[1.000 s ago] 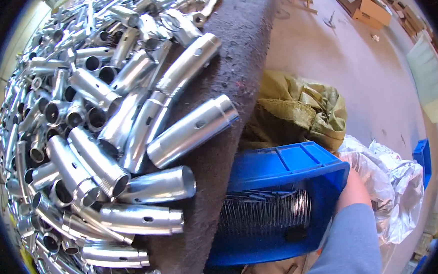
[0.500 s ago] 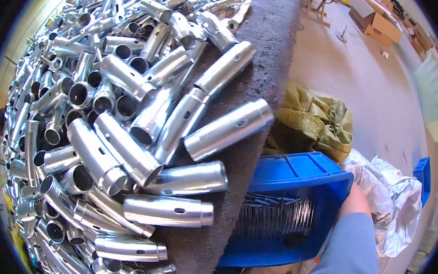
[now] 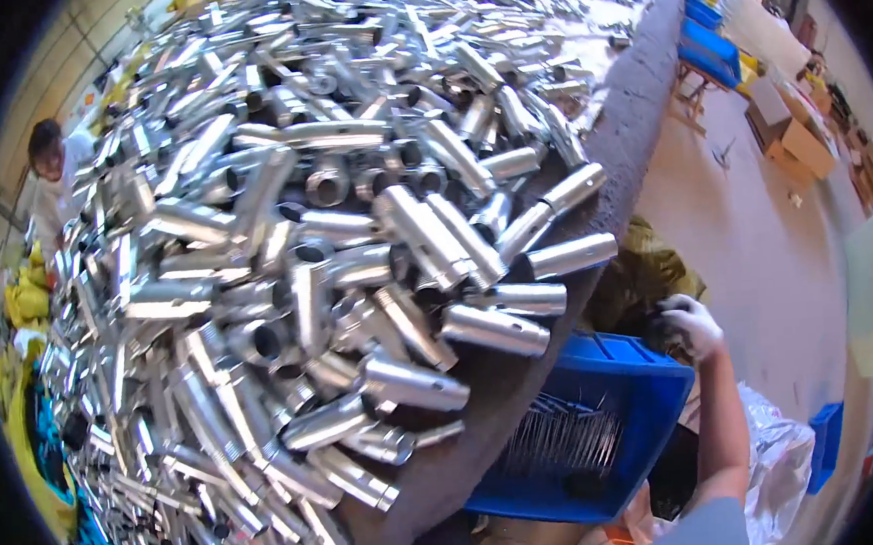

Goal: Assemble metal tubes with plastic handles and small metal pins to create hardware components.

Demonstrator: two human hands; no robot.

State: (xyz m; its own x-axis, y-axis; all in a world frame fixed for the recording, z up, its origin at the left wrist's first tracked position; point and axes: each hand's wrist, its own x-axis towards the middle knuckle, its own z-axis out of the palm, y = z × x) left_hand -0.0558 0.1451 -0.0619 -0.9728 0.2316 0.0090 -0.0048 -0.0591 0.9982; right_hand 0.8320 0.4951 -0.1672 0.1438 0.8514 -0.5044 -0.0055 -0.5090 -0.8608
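Note:
My right hand (image 3: 691, 324), in a white glove, reaches out past the far corner of a blue plastic bin (image 3: 652, 369), next to an olive-green sack (image 3: 657, 274). Its fingers curl against something dark by the sack; whether they grip it is unclear. The bin stands below the table edge and holds a bundle of thin metal pins (image 3: 562, 440). A big heap of shiny short metal tubes (image 3: 356, 267) covers the grey felt-topped table (image 3: 628, 131) to the left of the hand. My left hand is out of the picture.
Another person in white (image 3: 50, 166) stands at the table's far left. Crumpled silvery plastic (image 3: 782, 451) and a small blue bin (image 3: 827, 443) lie on the floor at right. Blue bins (image 3: 708, 46) and cardboard boxes (image 3: 798, 140) stand further off. Yellow sacks (image 3: 23, 298) lie left.
My right hand left the bin's right rim and stretched forward to its far corner by the green sack. The view lifted, showing more of the tube heap.

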